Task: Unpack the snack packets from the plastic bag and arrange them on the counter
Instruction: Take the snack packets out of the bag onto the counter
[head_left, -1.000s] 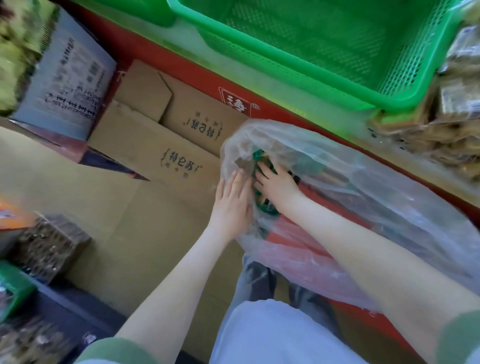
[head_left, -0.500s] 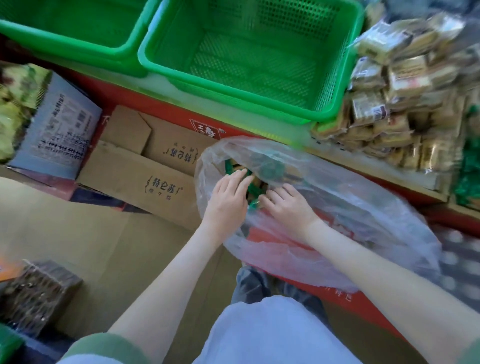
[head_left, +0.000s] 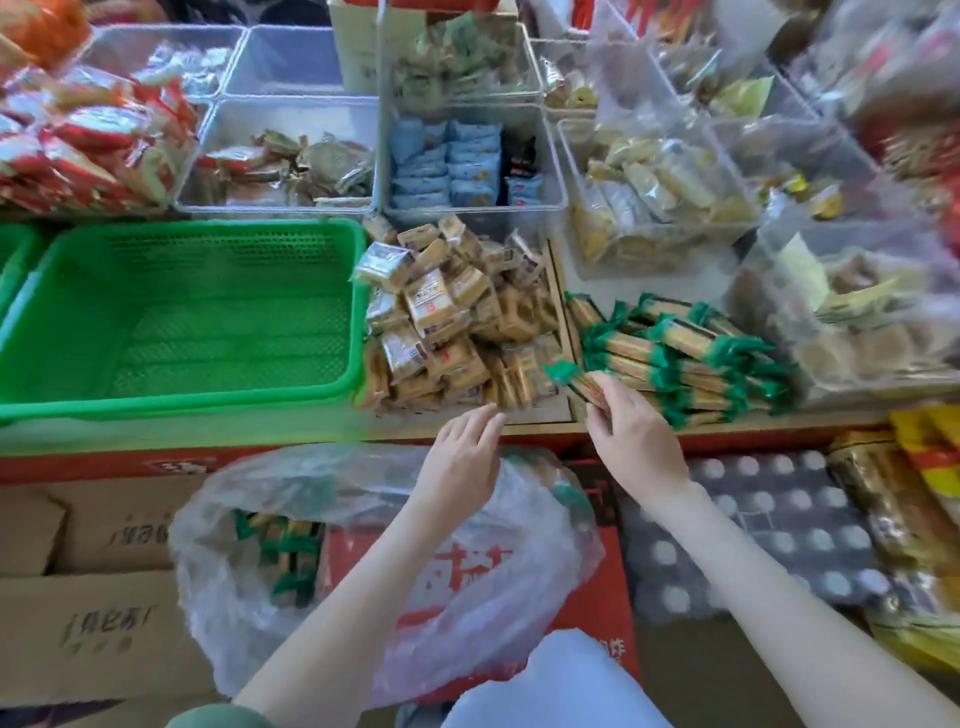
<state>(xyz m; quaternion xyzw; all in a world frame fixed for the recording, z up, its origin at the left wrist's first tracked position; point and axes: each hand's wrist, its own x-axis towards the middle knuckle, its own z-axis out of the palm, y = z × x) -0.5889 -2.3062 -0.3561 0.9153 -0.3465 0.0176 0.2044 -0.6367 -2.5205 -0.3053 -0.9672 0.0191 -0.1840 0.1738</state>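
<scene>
Your right hand (head_left: 639, 441) pinches a green-ended snack packet (head_left: 582, 382) over the table's (head_left: 524, 427) front edge, beside the stacked pile (head_left: 685, 353). Your left hand (head_left: 462, 462) hangs relaxed and holds nothing, above the plastic bag (head_left: 218, 613), where more packets (head_left: 280, 545) lie. They look light, slick and probably brittle, so grip mid-length, not the crimped ends.

Shop counter (head_left: 545, 427) with wooden edge, red front panel (head_left: 78, 467) below; 2 green mesh baskets (head_left: 176, 402) at left, 1 cut off by frame edge; clear plastic bins (head_left: 467, 210) of wrapped goods behind; brown cardboard boxes (head_left: 88, 629) lower left; dark dotted pack (head_left: 769, 525) lower right; bright even light.
</scene>
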